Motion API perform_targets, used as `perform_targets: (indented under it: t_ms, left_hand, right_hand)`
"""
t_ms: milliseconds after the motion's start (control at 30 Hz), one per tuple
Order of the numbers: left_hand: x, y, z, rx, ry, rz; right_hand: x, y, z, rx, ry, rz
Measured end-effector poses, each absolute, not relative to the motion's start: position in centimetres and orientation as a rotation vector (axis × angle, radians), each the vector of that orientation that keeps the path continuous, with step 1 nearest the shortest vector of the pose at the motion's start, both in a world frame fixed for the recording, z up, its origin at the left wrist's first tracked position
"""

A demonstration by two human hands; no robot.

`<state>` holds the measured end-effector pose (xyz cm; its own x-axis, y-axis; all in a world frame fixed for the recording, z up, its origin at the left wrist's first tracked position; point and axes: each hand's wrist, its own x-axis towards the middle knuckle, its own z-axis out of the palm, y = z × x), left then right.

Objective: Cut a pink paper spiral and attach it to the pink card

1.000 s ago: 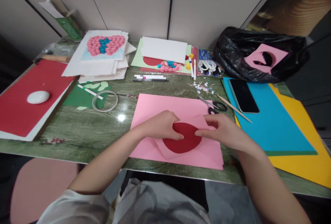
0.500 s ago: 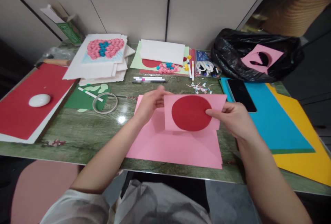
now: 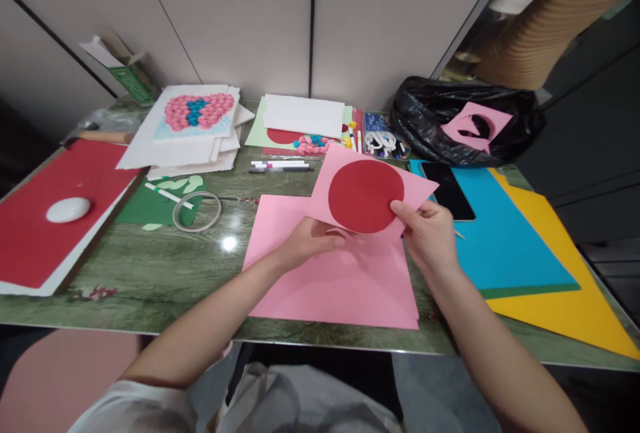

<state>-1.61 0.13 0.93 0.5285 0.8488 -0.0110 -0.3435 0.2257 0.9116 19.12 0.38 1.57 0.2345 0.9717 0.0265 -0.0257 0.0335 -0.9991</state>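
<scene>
A small pink paper sheet (image 3: 417,186) with a dark red paper circle (image 3: 365,195) on it is held tilted above a larger pink sheet (image 3: 330,280) that lies on the green table. My right hand (image 3: 429,236) pinches the small sheet and the circle at their right lower edge. My left hand (image 3: 307,243) is curled below the small sheet's lower left edge, fingers closed on it.
Blue (image 3: 500,240) and yellow (image 3: 560,300) paper sheets with a black phone (image 3: 450,190) lie at the right. A black bag (image 3: 465,126) sits behind. Markers (image 3: 280,165), a tape ring (image 3: 197,211), green paper (image 3: 150,205), white boards (image 3: 190,126) and a red sheet (image 3: 55,220) lie at the left.
The small pink sheet with the red circle was lifted off the large sheet, then tilted and shifted right. My left hand dropped from its top edge to its lower edge.
</scene>
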Motion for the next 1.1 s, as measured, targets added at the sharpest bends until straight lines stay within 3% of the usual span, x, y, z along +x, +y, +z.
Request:
perform_targets:
  t_ms: [300, 1100]
  left_hand:
    - [-0.2, -0.6, 0.0, 0.869, 1.1, 1.044]
    - [-0.4, -0.3, -1.0, 0.832, 1.058, 1.17]
  right_hand:
    - [17.6, -0.2, 1.3, -1.259, -0.978, 1.163]
    - [17.4, -0.5, 1.7, -1.231, -0.872, 1.264]
